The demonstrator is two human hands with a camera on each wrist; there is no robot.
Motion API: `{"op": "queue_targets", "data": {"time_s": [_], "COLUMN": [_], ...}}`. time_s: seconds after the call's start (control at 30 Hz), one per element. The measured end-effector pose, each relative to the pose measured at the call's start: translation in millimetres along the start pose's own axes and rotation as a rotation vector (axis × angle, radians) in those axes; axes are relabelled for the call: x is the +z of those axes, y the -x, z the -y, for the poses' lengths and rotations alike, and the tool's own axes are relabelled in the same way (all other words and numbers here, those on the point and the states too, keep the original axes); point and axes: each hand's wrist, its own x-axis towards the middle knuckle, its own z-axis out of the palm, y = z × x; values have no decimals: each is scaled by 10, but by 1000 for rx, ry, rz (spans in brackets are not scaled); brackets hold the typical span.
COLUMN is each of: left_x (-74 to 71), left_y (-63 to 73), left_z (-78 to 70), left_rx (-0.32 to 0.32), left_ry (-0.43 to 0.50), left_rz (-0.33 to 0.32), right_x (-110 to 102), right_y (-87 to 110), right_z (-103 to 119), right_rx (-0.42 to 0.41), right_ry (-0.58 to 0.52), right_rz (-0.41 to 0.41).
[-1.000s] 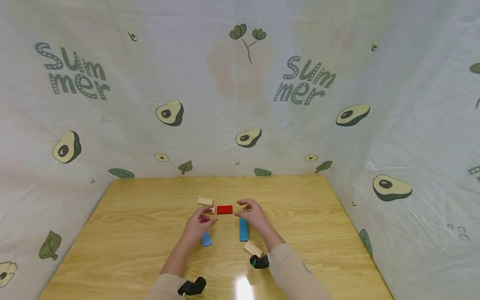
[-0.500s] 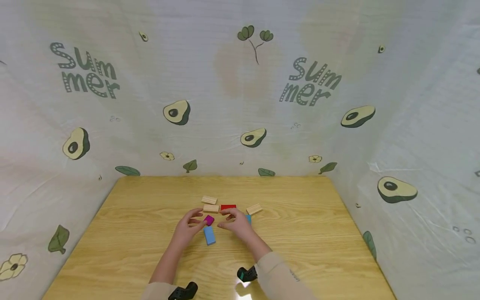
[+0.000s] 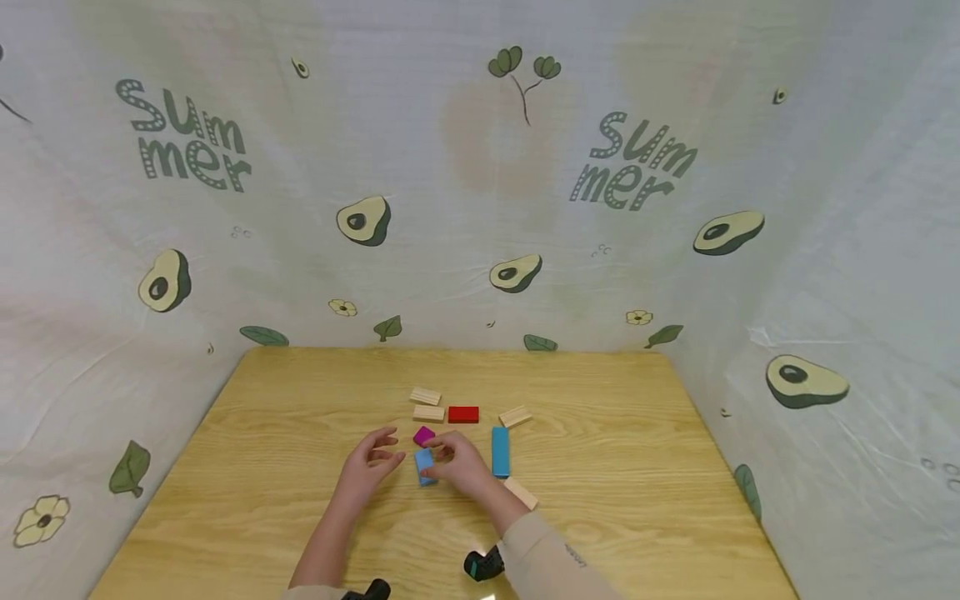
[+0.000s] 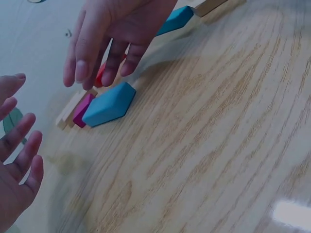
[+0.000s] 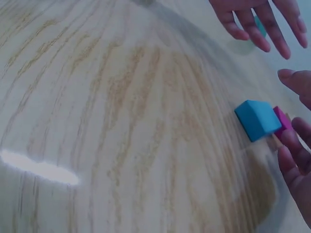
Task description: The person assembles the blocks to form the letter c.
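A short blue block (image 3: pixel 424 468) lies on the wooden table, with a small magenta block (image 3: pixel 423 436) just beyond its far end. My right hand (image 3: pixel 459 467) hovers over the blue block's right side, its fingers loosely bent around nothing. In the left wrist view, a gap shows between the fingers of that right hand (image 4: pixel 121 34) and the blue block (image 4: pixel 109 104). To the left of both blocks is my left hand (image 3: pixel 365 467), fingers spread and holding nothing. The right wrist view shows the left hand (image 5: pixel 260 19) apart from the blue block (image 5: pixel 257 120).
Farther back lie a red block (image 3: pixel 463 414) and two plain wooden blocks, one (image 3: pixel 429 413) beside it and one (image 3: pixel 425 396) behind. On the right are a longer blue block (image 3: pixel 500 452) and two more wooden blocks, one far (image 3: pixel 515 417), one near (image 3: pixel 521 493).
My right hand has moved left and nearer, from beside the long blue block to over the short one. My left hand has drawn back left from the magenta block. The head view has shifted slightly.
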Motion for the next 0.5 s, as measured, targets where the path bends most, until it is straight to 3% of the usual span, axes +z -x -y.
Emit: {"op": "queue_targets", "data": {"time_s": [0.5], "left_x": [-25], "left_y": [68], "left_z": [77], "left_rx": [-2], "left_ry": [-25], "left_rz": [-40], "right_x": [179], "right_y": [-34], "right_z": [-105], "right_rx": [3], "right_ry": [153], "right_rz": [-20]}}
